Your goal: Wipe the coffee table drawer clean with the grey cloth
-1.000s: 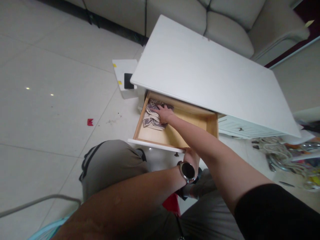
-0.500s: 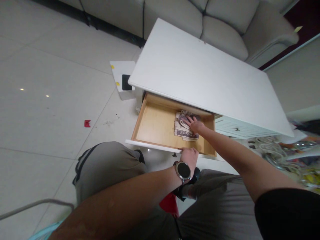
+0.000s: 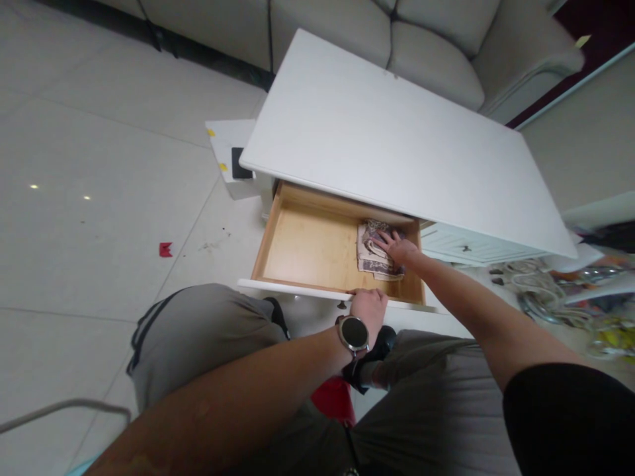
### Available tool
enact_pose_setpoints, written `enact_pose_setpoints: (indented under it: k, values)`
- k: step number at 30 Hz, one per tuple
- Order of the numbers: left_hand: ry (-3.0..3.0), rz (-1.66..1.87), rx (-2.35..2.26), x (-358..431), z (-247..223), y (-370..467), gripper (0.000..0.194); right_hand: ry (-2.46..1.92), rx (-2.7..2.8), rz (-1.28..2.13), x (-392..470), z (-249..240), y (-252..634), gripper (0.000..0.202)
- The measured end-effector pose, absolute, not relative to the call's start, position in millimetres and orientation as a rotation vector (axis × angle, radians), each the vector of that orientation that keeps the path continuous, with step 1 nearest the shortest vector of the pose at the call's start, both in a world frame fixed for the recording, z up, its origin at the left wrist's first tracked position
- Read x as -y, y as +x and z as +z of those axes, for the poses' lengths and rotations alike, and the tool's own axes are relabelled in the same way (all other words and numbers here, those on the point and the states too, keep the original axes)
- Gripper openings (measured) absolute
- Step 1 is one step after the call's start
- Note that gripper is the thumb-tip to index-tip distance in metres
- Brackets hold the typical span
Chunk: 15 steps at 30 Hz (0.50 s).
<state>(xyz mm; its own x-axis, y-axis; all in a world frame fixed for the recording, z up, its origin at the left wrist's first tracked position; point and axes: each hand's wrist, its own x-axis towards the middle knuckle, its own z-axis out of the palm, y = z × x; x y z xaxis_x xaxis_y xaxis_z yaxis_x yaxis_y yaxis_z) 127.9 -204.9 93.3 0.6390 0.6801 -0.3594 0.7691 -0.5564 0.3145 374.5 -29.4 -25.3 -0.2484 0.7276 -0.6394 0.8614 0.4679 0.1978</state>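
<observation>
A wooden drawer (image 3: 307, 244) is pulled out of the white coffee table (image 3: 397, 139). Inside it, near the right end, lies a folded patterned towel (image 3: 372, 266) in cream and dark purple-grey. My right hand (image 3: 401, 250) rests on top of this towel with its fingers spread. My left hand (image 3: 370, 307), with a round watch at the wrist, is closed over the top edge of the drawer front, right beside the small dark knob (image 3: 342, 305).
A grey sofa (image 3: 332, 33) stands behind the table. At the table's left end is a white box (image 3: 245, 190) with a dark flat item on it. A red scrap (image 3: 165, 249) lies on the tiled floor. Coiled ropes (image 3: 530, 284) and clutter sit at right.
The towel has slid right inside the drawer, towards its right wall, under my right hand. My left hand keeps its hold on the drawer front. The view has shifted slightly.
</observation>
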Motion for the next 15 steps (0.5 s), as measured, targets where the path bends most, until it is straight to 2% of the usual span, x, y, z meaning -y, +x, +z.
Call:
enact_pose_setpoints:
  k: [6,15]
  values:
    - [2.344,-0.243,-1.17,205.0,93.6,128.1,0.047,1.18,-2.1,-0.23,74.3,-21.0,373.0,0.152]
    - [2.32,-0.269,-1.185,204.9,94.1,131.9,0.052,1.121,-2.134,-0.221,105.4,-27.0,363.4,0.14]
